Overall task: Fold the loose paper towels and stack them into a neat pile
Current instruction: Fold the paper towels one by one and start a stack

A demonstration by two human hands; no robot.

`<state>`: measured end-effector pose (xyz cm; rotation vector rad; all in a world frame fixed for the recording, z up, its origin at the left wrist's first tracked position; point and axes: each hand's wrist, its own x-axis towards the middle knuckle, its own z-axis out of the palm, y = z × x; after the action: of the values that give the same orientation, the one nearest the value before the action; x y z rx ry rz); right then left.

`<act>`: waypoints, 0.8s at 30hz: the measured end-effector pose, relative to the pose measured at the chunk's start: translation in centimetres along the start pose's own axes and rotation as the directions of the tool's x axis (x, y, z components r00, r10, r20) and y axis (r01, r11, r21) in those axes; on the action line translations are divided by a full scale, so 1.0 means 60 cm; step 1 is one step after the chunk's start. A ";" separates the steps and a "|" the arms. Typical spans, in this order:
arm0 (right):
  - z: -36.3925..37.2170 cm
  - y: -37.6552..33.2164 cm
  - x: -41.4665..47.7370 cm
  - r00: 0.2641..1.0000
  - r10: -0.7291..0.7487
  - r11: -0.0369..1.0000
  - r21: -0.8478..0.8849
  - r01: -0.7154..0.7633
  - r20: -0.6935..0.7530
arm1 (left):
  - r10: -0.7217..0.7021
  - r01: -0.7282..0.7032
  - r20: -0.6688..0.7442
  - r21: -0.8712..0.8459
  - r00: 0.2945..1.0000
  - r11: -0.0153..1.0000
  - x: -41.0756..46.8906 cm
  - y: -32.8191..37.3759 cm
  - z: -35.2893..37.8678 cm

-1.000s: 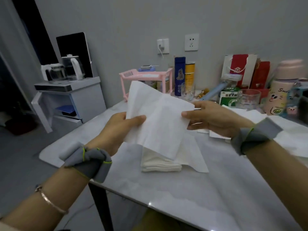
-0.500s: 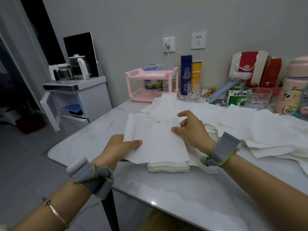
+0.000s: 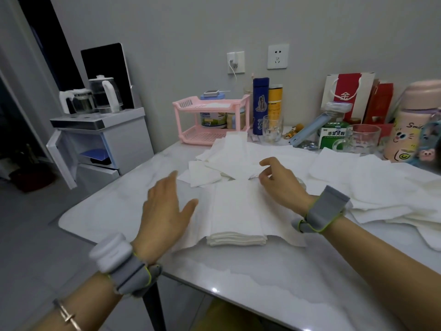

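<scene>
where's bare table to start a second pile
Bare table along the near edge, in front of the pile, and at the left corner beside the left hand. Loose towels cover the right; mugs and bottles crowd the wall side.

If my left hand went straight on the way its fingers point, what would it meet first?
Likely the small loose paper towel just beyond the left hand, though the hand's height is unclear.

The wall (image 3: 191, 25) is plain grey, with two white sockets (image 3: 278, 56). A white marble table (image 3: 262, 283) stands before it; left, a white cabinet (image 3: 124, 139) on grey floor (image 3: 35, 247), beside perhaps a dark doorway (image 3: 16, 144).
</scene>
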<state>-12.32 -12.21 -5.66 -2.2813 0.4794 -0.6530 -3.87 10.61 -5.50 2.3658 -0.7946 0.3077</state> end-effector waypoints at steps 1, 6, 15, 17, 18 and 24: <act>-0.006 0.008 0.002 0.999 -0.001 1.000 -0.017 0.001 0.036 | 0.135 -0.135 0.002 0.012 0.991 0.991 -0.004 0.012 -0.001; -0.005 0.034 -0.001 0.965 0.065 0.997 0.012 -0.070 0.253 | 0.406 -0.462 0.436 0.026 0.803 0.887 -0.019 0.060 0.028; -0.046 0.042 0.001 0.976 0.104 0.992 -0.088 -0.089 0.191 | 0.287 -0.405 0.577 0.083 0.765 0.910 -0.033 0.043 0.060; -0.054 0.040 0.004 0.970 0.156 0.986 0.030 -0.164 0.184 | 0.281 -0.395 0.579 0.078 0.765 0.915 -0.033 0.041 0.061; -0.056 0.037 0.003 0.955 0.217 0.958 0.144 -0.248 0.202 | 0.284 -0.395 0.577 0.074 0.766 0.916 -0.033 0.041 0.062; -0.065 0.007 0.001 0.877 0.259 0.493 0.725 -0.480 0.404 | 0.274 -0.384 0.595 0.063 0.755 0.921 -0.037 0.042 0.062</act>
<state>-14.58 -14.56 -3.52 -1.2637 0.4134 -0.2524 -7.08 7.71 -8.08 2.5043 -1.5438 -0.2375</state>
